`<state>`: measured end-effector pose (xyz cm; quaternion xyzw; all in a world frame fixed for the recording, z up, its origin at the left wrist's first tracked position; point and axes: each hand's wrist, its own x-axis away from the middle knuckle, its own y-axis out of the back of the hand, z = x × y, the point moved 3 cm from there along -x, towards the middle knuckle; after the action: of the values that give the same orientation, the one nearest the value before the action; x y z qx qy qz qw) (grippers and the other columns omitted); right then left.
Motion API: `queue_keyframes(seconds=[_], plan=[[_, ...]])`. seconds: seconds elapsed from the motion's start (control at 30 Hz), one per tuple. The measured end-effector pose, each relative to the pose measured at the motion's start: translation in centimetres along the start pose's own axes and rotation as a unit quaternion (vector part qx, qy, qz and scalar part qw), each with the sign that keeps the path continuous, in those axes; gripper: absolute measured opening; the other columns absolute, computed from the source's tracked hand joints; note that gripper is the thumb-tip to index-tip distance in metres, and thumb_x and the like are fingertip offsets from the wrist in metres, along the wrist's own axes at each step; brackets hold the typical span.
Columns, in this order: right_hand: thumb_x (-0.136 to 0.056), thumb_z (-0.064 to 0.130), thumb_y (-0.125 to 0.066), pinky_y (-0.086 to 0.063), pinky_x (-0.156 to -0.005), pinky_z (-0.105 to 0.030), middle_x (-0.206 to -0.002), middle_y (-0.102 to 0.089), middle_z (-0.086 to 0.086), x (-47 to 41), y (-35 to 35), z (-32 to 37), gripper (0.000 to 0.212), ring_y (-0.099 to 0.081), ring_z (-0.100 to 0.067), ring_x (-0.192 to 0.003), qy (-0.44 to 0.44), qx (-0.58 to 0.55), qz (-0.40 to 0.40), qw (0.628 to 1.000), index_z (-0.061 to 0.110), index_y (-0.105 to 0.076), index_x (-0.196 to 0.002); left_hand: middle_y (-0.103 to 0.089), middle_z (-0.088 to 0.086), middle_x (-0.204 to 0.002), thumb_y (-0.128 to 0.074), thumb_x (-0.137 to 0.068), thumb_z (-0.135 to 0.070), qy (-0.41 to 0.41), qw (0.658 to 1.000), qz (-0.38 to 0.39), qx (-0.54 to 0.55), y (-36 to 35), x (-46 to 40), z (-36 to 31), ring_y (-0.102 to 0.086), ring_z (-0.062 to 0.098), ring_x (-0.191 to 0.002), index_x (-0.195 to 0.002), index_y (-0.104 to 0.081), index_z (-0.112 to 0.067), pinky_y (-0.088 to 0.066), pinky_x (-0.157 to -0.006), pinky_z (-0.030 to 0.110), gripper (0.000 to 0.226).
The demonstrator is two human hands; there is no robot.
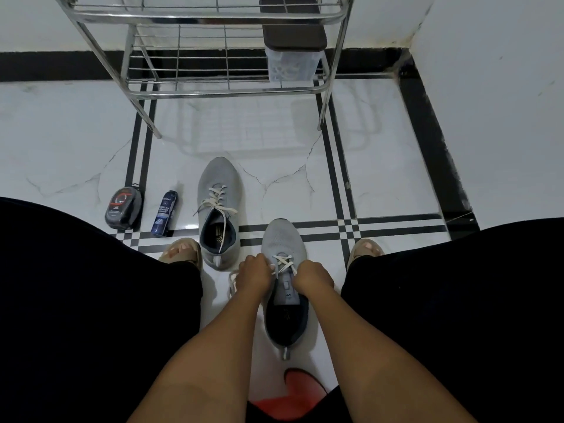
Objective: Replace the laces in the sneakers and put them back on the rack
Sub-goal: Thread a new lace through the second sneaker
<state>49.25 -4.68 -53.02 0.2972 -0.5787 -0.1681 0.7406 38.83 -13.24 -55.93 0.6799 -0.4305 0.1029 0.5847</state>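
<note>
A person sits over a white tiled floor (381,166) crossed by black stripes, both bare arms reaching down between dark-clothed knees to the near sneaker (285,288), a grey one that stands on the floor with its toe pointing away. The left hand (254,271) and the right hand (311,277) sit on either side of the shoe's throat, each with its fingers curled round a strand of the white lace (285,262), which is crossed only through the eyelets nearest the toe; a loose end trails on the floor by the left wrist. The second sneaker (218,209) stands just to the left and farther off, fully laced. Beyond it stands the metal rack (213,93), with a dark-lidded plastic box (291,61) on its lower shelf. To the left of the shoes lie a round black tin (123,209) and a blue bottle (164,213).
</note>
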Motion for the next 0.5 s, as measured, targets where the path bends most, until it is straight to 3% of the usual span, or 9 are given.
queue_keyframes(seconds=[0.1, 0.17, 0.23, 0.3, 0.33, 0.43, 0.5], plan=[[-0.094, 0.026, -0.054, -0.046, -0.081, -0.033, -0.121, -0.058, -0.012, 0.1, 0.2, 0.2, 0.031, -0.058, -0.029, -0.110, 0.007, 0.009, 0.010, 1.000, 0.009, -0.056, -0.119, -0.045, 0.018, -0.133, -0.039, -0.098, -0.037, 0.046, 0.998, 0.031, 0.020, -0.1, 0.2, -0.1, -0.043, 0.035, -0.124, -0.128, -0.055, -0.011, -0.037, -0.102, 0.040, 0.043], [-0.089, 0.028, -0.062, -0.046, -0.076, -0.031, -0.118, -0.059, -0.011, 0.0, 0.4, 0.4, 0.034, -0.059, -0.029, -0.106, 0.005, 0.002, 0.022, 1.000, 0.010, -0.057, -0.117, -0.056, 0.019, -0.125, -0.048, -0.091, -0.033, 0.096, 0.985, 0.045, 0.135, 0.2, -0.3, -0.1, -0.051, 0.035, -0.118, -0.118, -0.063, -0.009, -0.043, -0.100, 0.038, 0.038], [-0.086, 0.026, -0.063, -0.044, -0.072, -0.030, -0.115, -0.060, -0.010, 0.3, 1.1, 1.0, 0.032, -0.059, -0.028, -0.103, 0.019, -0.006, 0.003, 1.000, 0.011, -0.058, -0.114, -0.068, 0.016, -0.104, -0.060, -0.084, -0.024, 0.126, 0.948, 0.056, 0.288, 1.2, -0.2, -0.5, -0.063, 0.031, -0.094, -0.094, -0.070, -0.008, -0.053, -0.088, 0.039, 0.021], [-0.088, 0.025, -0.059, -0.044, -0.070, -0.030, -0.112, -0.060, -0.009, 0.8, 2.0, 1.9, 0.026, -0.059, -0.028, -0.101, 0.046, -0.020, -0.033, 0.998, 0.014, -0.060, -0.111, -0.066, 0.010, -0.085, -0.064, -0.081, -0.016, 0.139, 0.910, 0.065, 0.386, 3.2, 0.8, -1.3, -0.059, 0.023, -0.072, -0.083, -0.069, -0.009, -0.051, -0.065, 0.031, 0.009], [-0.089, 0.027, -0.057, -0.045, -0.071, -0.031, -0.111, -0.061, -0.008, 1.0, 2.4, 2.3, 0.021, -0.059, -0.027, -0.101, 0.054, -0.049, -0.036, 0.997, 0.015, -0.061, -0.106, -0.065, 0.009, -0.085, -0.065, -0.081, -0.015, 0.142, 0.893, 0.069, 0.421, 3.9, 1.1, -1.5, -0.057, 0.021, -0.072, -0.084, -0.069, -0.008, -0.046, -0.061, 0.028, 0.008], [-0.091, 0.026, -0.056, -0.048, -0.078, -0.032, -0.103, -0.061, -0.008, 1.6, 3.4, 3.4, 0.012, -0.058, -0.024, -0.095, 0.080, -0.172, -0.011, 0.982, 0.018, -0.060, -0.082, -0.068, 0.010, -0.103, -0.069, -0.079, -0.019, 0.129, 0.874, 0.061, 0.464, 6.1, 1.8, -1.6, -0.058, 0.024, -0.089, -0.097, -0.072, -0.005, -0.045, -0.077, 0.033, 0.024], [-0.092, 0.019, -0.055, -0.047, -0.076, -0.030, -0.105, -0.063, -0.008, 1.9, 4.2, 3.7, 0.013, -0.057, -0.021, -0.091, 0.084, -0.243, 0.012, 0.966, 0.014, -0.066, -0.096, -0.070, 0.010, -0.111, -0.069, -0.081, -0.024, 0.103, 0.873, 0.054, 0.473, 7.1, 2.2, -1.8, -0.061, 0.025, -0.099, -0.096, -0.074, -0.009, -0.042, -0.078, 0.033, 0.022]])
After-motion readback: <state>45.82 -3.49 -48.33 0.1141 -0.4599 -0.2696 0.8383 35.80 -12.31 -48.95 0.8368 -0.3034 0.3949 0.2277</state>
